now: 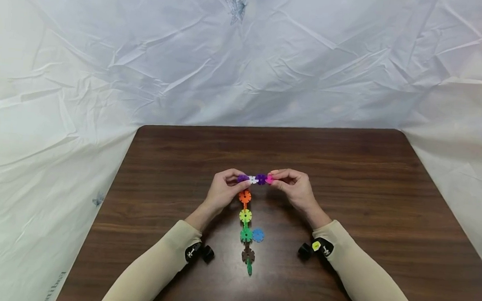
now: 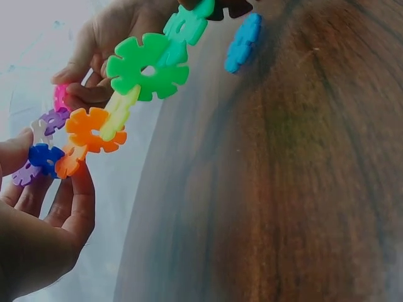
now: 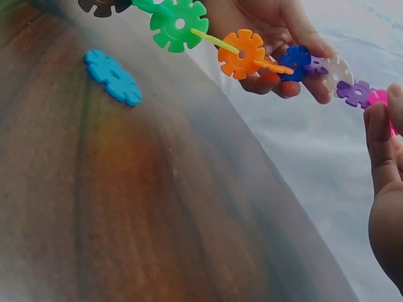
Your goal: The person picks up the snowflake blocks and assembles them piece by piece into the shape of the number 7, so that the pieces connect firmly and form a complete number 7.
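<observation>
A chain of notched plastic snowflake discs (image 1: 245, 215) hangs down from my hands. It runs from orange through yellow and green to brown, with a green disc at the low end. My left hand (image 1: 222, 191) pinches the chain's upper corner, thumb by the white disc (image 3: 338, 70) and fingers behind the dark blue disc (image 2: 46, 159). My right hand (image 1: 298, 193) holds the pink disc (image 1: 269, 179) at the other end between thumb and fingers. A purple disc (image 1: 261, 179) joins pink to white, and both hands stretch this short row sideways.
A loose light blue disc (image 1: 258, 235) lies on the brown wooden table (image 1: 347, 175), just right of the hanging chain in the head view. Pale wrinkled sheeting (image 1: 250, 68) closes in the table's far side and both flanks. Black wrist cameras sit on both sleeves.
</observation>
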`<state>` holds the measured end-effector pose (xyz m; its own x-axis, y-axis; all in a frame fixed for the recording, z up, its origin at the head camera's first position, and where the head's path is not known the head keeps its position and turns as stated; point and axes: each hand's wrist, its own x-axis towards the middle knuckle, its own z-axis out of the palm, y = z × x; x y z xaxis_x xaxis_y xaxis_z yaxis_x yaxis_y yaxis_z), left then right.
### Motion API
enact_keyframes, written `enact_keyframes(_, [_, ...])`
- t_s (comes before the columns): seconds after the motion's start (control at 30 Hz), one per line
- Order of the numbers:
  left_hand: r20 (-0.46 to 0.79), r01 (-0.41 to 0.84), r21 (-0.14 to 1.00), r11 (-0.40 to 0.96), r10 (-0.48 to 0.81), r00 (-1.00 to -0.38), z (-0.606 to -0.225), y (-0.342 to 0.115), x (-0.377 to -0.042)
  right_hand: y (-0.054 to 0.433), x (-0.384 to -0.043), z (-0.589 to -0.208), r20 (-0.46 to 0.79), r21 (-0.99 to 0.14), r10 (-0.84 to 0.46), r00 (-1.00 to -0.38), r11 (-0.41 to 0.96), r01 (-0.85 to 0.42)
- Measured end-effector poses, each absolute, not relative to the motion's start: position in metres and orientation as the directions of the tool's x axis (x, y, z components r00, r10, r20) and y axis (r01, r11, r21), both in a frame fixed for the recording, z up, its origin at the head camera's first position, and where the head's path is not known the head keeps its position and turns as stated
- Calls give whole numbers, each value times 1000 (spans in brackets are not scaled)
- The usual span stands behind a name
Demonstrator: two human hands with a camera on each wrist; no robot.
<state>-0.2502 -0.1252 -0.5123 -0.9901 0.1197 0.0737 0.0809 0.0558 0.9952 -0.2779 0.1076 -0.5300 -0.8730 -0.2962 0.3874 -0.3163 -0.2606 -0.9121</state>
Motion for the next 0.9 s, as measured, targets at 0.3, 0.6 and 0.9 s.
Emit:
enact_keyframes(0.3, [51,59,997,55,135,-990,-512,-129,-250,109,-282,-528,388,-919,-323,-863,-198,-340])
enact_keyframes(0.6, [60,72,995,72,156,-986,-514,-131,-249,111,-281,-526,384,-923,-378,-842,-165,-347])
enact_keyframes(0.9, [63,77,994,83,157,-986,-517,-133,-249,107,-279,-527,404,-915,-358,-842,-160,-371])
